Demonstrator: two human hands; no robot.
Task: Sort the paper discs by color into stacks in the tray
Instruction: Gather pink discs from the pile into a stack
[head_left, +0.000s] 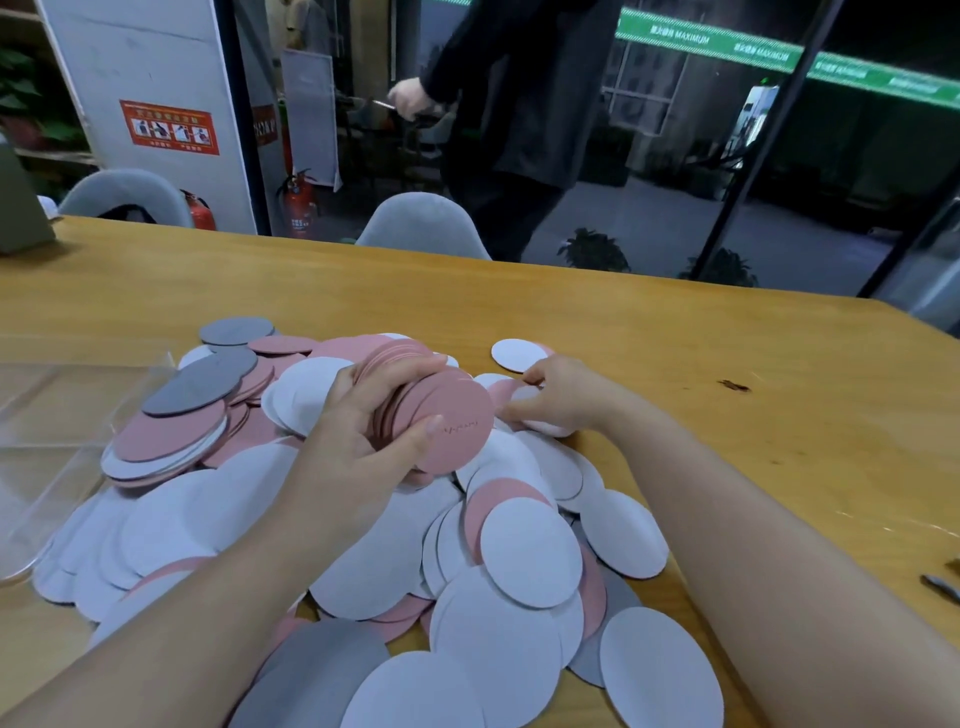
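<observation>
- Right at the near edge of the wooden table (779, 374), a big loose heap of round paper discs (363, 545) in white, pink and grey spreads out, mostly white ones on top.
- Above the heap's middle, the left hand (358, 431) grips a thick fanned stack of pink paper discs (436, 410), fingers curled over the top edge and thumb pressed on the front disc.
- Just beside that stack, the right hand (566, 395) is down on the pile, fingertips pinching the edge of a white disc; can't tell exactly how tight.
- Off to the left, a clear plastic tray (62, 441) touches the heap, and some discs lean over its edge.
- One lone white disc (518, 355) lies flat past the right hand.
- Further back, grey chairs (423, 223) and a person in dark clothes (519, 104).
</observation>
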